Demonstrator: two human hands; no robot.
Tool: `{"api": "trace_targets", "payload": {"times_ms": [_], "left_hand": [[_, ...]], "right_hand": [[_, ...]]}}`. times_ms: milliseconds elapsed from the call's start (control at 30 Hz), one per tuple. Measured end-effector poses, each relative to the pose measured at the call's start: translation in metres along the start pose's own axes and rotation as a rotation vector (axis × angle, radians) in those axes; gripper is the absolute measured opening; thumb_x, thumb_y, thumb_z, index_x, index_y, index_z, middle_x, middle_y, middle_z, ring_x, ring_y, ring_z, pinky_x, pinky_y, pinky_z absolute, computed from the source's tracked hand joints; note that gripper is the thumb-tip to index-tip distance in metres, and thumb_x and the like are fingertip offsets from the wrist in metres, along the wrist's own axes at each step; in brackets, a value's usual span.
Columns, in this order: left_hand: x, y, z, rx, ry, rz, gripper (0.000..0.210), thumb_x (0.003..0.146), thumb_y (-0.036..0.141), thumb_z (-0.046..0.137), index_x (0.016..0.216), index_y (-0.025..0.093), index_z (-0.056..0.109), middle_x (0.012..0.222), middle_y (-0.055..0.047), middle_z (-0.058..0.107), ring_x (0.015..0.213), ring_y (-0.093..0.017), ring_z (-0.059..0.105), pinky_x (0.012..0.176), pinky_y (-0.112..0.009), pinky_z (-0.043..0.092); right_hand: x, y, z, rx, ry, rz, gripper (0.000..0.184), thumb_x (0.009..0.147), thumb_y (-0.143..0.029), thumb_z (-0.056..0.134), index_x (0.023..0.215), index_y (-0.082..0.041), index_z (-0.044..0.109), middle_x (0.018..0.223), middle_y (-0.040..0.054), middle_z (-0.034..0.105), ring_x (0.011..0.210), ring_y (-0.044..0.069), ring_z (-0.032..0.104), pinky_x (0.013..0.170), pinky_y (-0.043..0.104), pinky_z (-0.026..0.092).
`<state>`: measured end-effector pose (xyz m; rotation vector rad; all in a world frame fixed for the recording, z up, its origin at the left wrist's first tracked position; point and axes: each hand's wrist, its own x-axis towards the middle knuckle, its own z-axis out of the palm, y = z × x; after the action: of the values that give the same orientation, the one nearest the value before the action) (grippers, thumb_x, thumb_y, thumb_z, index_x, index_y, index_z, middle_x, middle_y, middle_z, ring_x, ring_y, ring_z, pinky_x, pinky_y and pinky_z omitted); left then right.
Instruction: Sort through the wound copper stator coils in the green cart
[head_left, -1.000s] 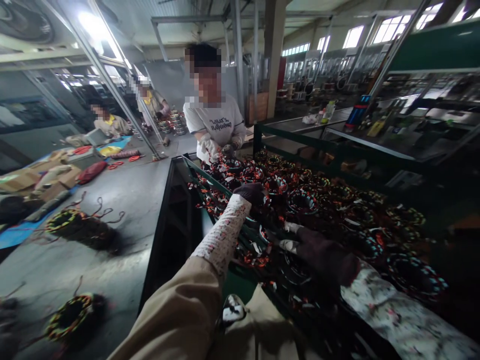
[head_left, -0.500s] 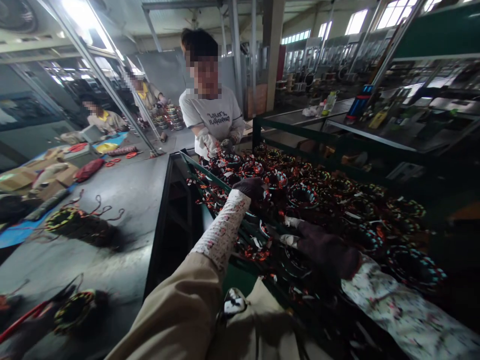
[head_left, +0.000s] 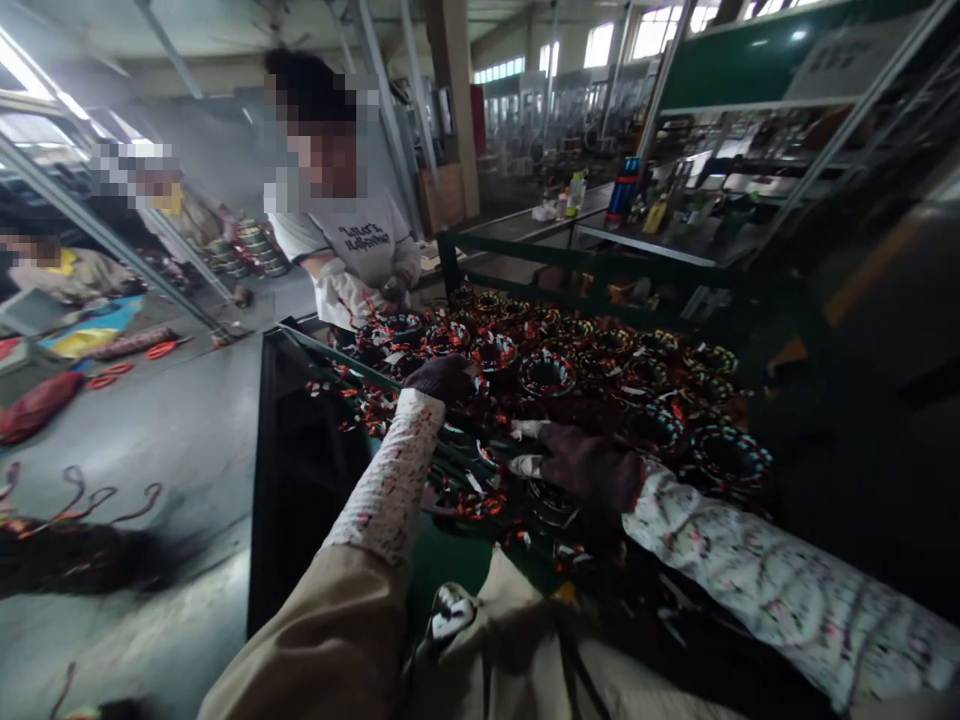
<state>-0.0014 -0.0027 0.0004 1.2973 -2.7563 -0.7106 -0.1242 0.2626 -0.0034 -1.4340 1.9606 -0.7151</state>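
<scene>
We are looking at a bin (head_left: 420, 590) before us, with wound coils (head_left: 545, 373) lying in it. A co-worker (head_left: 352, 250) is standing behind its far end. Shelves (head_left: 675, 240) are standing to the right, and the floor (head_left: 172, 420) is lying to the left.

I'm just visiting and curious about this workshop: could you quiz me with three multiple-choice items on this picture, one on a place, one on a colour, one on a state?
1. Where does the left hand rest?
A. on the floor
B. on the heap of wound coils
C. on a shelf

2. What colour are the gloves on both hands?
A. dark
B. white
C. yellow

3. How is the right hand?
A. raised in the air
B. out of view
C. lying on the coils

Answers: 1 B, its glove lies among the coils. 2 A, both gloves look dark brown. 3 C, it lies palm down on the heap.
</scene>
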Motion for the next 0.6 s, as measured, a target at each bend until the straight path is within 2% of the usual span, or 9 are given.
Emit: {"api": "trace_targets", "payload": {"times_ms": [67,167,367,500,600], "left_hand": [[-0.0010,0.0002,-0.0003,0.030,0.028,-0.004,0.040,0.116,0.055,0.061,0.141,0.042,0.090,0.150,-0.001,0.088,0.137,-0.030,0.082,0.107,-0.034,0.064],[0.0020,-0.0024,0.0008,0.050,0.042,0.011,0.041,0.115,0.056,0.062,0.143,0.042,0.089,0.151,-0.001,0.088,0.137,-0.030,0.082,0.104,-0.033,0.064],[0.0049,-0.0062,0.0005,0.055,0.033,0.044,0.038,0.111,0.048,0.068,0.142,0.040,0.089,0.148,0.000,0.088,0.133,-0.029,0.083,0.101,-0.033,0.064],[0.0022,-0.0041,-0.0008,0.094,0.037,0.045,0.037,0.113,0.052,0.065,0.135,0.041,0.092,0.149,-0.001,0.088,0.136,-0.031,0.082,0.102,-0.034,0.064],[0.0010,-0.0034,-0.0002,0.060,0.051,0.021,0.040,0.113,0.056,0.063,0.138,0.041,0.091,0.149,-0.001,0.088,0.137,-0.031,0.082,0.104,-0.035,0.064]], "right_hand": [[0.0014,-0.0013,0.0001,0.011,-0.016,0.024,0.069,0.100,-0.042,0.096,0.165,-0.027,0.080,0.172,0.0093,0.073,0.167,0.042,0.064,0.149,0.059,0.046],[0.0036,-0.0006,0.0010,0.049,-0.020,0.017,0.066,0.100,-0.038,0.096,0.164,-0.028,0.080,0.168,0.0087,0.077,0.163,0.039,0.068,0.147,0.057,0.049],[0.0043,0.0021,0.0027,0.085,-0.012,0.050,0.073,0.094,-0.046,0.105,0.162,-0.027,0.082,0.168,0.0110,0.076,0.159,0.039,0.071,0.146,0.053,0.050],[0.0044,0.0037,0.0034,0.052,0.003,0.019,0.066,0.100,-0.039,0.097,0.163,-0.028,0.081,0.166,0.0092,0.078,0.161,0.037,0.070,0.145,0.053,0.051],[0.0038,0.0042,0.0035,0.017,0.009,-0.001,0.066,0.102,-0.037,0.094,0.165,-0.027,0.079,0.169,0.0088,0.076,0.163,0.036,0.068,0.146,0.052,0.051]]}}
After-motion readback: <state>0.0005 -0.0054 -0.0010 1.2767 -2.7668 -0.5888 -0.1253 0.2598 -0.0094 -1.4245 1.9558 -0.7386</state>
